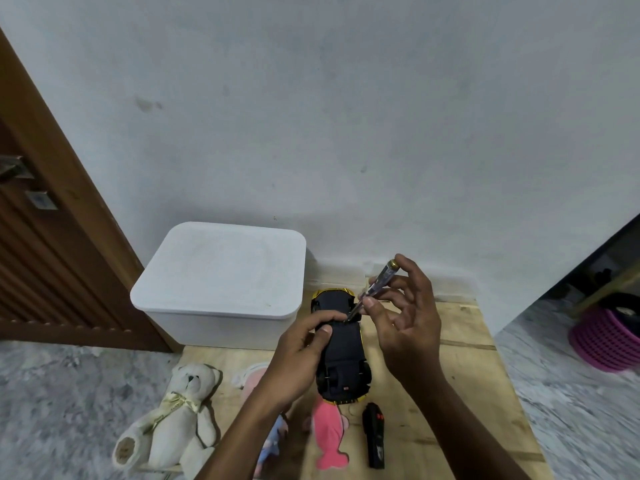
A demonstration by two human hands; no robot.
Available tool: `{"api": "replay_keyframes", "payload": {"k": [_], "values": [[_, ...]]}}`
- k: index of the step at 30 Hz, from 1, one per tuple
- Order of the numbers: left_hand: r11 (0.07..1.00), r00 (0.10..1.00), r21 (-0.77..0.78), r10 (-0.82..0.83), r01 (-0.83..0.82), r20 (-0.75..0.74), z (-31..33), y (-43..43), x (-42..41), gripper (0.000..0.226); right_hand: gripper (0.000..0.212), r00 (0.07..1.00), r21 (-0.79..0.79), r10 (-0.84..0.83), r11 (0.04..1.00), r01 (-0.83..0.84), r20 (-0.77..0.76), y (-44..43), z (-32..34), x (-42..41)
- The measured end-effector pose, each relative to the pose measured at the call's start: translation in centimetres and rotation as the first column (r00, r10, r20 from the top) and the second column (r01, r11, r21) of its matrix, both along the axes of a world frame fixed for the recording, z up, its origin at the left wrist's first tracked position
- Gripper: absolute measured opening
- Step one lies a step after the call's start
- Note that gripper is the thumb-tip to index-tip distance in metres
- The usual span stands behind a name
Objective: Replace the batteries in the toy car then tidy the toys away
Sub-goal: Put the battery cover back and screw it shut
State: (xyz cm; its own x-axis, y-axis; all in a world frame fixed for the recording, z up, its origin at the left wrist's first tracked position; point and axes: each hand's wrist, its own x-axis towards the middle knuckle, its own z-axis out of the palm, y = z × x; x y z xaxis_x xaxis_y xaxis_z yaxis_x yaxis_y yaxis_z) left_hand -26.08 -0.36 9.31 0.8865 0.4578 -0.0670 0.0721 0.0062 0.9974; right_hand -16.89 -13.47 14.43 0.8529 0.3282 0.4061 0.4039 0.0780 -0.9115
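Toy car (341, 344) lies upside down on a wooden board (464, 368), gripped at its side by the left hand (298, 355). The right hand (405, 317) pinches a screwdriver (372, 289), tip on the underside. A lidded white box (221, 282) stands beside, contents hidden.

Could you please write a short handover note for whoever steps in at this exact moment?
Left hand steadies the toy car, upside down on the wooden board. Right hand holds the screwdriver, tip on the car's underside.
Done: car flipped; battery cover apparently still on.
Left: open it, swap the batteries, close it, then put the teddy bear, pink toy and remote away, probably in the lidded white box.
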Motion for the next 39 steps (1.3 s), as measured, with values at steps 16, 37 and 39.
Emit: {"api": "replay_keyframes", "payload": {"k": [16,37,39], "values": [[1.000,1.000,-0.018,0.003,-0.002,0.005,-0.2,-0.1,0.4,0.033,0.083,0.999,0.060,-0.012,0.998,0.010,0.040,-0.4,0.0,0.0],[0.999,1.000,-0.036,0.004,-0.005,-0.027,-0.1,-0.1,0.3,0.030,0.069,0.890,-0.036,-0.039,0.997,0.062,0.454,0.0,-1.6,0.3],[1.000,1.000,-0.017,0.007,-0.007,-0.029,-0.2,0.1,0.4,0.030,0.067,0.875,-0.021,-0.066,0.996,0.087,0.480,0.3,-1.9,0.2]]}}
